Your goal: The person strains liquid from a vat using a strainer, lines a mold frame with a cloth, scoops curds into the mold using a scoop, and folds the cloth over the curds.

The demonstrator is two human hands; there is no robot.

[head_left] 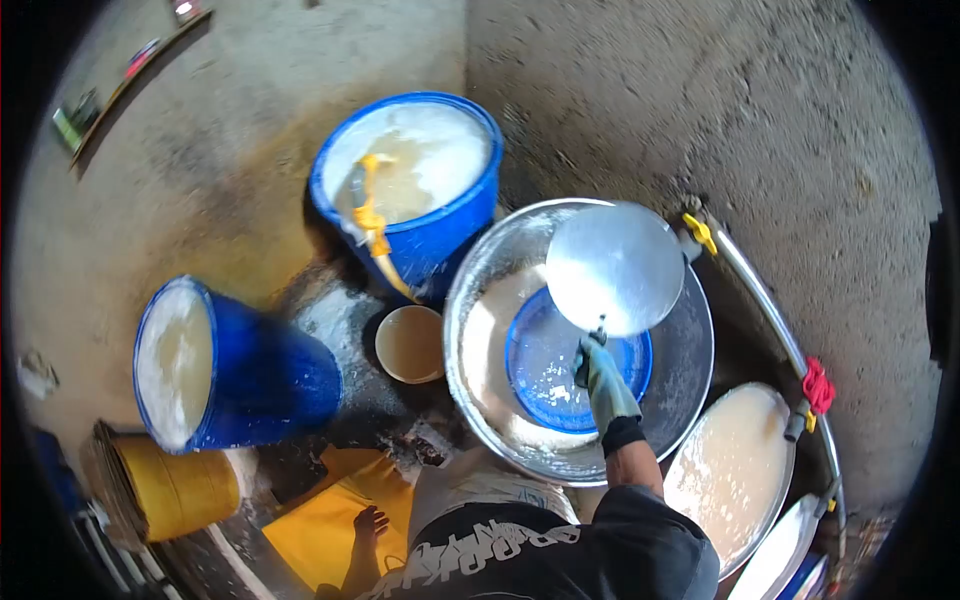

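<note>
My right hand (598, 377), in a grey-green glove, is closed on the near edge of a round shiny metal dish (615, 265). A small dark part, perhaps a handle, shows at the grip. The dish is tilted above a blue-rimmed round sieve (512, 375) with white bits on its mesh. Around the sieve is a wide metal basin (690, 385) with whitish liquid on its left side. My left hand (371, 522), bare, hangs low in front of a yellow sheet (310, 535), its fingers apart and nothing visible in them.
Two blue drums, one ahead (440, 245) and one leaning at left (270, 365), hold foamy liquid. A yellow-valved hose (372, 225) hangs over the first. Nearby are a tan bucket (410, 345), a yellow container (190, 485), a cloudy-filled tub (735, 470) and a wall pipe (765, 290).
</note>
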